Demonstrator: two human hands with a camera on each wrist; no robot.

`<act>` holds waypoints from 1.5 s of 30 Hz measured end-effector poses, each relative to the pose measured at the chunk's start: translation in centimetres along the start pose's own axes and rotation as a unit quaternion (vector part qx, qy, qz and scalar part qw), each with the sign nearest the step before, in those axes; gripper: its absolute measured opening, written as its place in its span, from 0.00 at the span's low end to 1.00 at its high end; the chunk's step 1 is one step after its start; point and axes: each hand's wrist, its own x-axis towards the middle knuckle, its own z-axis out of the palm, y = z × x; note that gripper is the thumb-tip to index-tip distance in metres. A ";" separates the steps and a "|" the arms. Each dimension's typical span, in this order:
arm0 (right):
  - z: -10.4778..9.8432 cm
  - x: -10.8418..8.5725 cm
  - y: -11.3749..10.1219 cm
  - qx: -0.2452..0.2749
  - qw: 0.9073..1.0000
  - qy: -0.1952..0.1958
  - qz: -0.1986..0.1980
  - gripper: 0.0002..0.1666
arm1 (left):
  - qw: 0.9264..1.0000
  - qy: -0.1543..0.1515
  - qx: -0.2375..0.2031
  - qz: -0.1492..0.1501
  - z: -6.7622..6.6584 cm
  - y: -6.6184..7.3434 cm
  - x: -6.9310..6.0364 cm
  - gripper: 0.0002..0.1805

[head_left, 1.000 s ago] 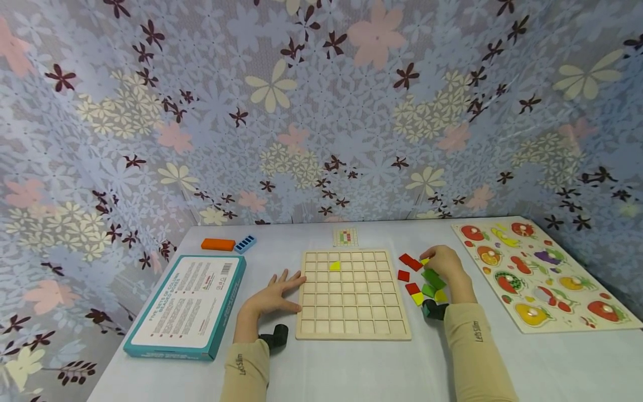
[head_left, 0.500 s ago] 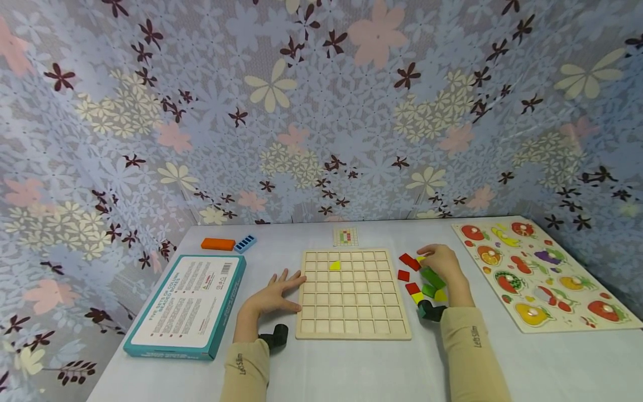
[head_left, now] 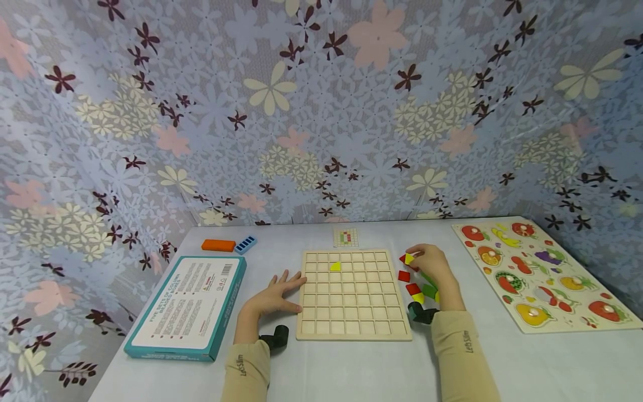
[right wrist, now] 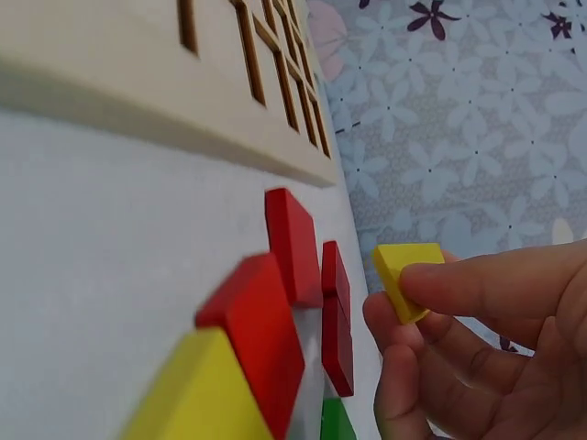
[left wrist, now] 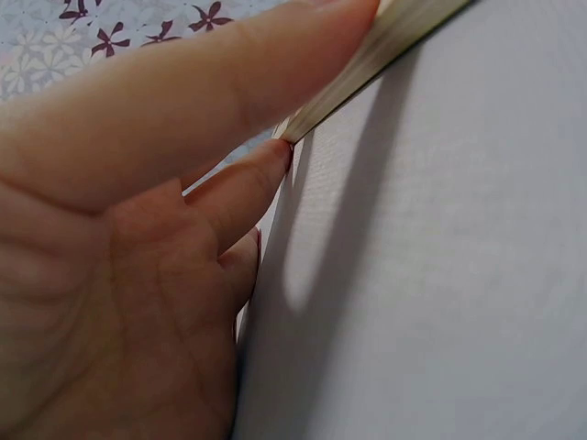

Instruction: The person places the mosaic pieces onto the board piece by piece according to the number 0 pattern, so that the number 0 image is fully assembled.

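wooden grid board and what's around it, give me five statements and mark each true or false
1. The right hand pinches a yellow block. True.
2. A yellow tile sits on the wooden grid board. True.
3. The left hand grips the yellow tile. False: its fingers touch the wooden grid board's left edge.
4. In the head view, the teal-and-white box lies right of the wooden grid board. False: it lies left of it.
5. In the head view, the fruit puzzle board lies right of the right hand. True.
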 end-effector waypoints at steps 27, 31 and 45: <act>2.2 -1.6 -3.0 -0.010 0.997 -0.014 -0.080 0.17 | 1.000 0.005 0.000 0.003 0.2 0.0 0.1 0.45; 2.6 -1.7 -3.2 -0.010 0.996 -0.022 -0.089 0.17 | 1.000 0.007 -0.001 0.001 0.3 0.0 0.1 0.45; 4.0 -1.2 -3.2 -0.013 0.993 -0.040 -0.113 0.15 | 1.000 0.007 0.001 -0.003 0.4 -0.4 0.1 0.45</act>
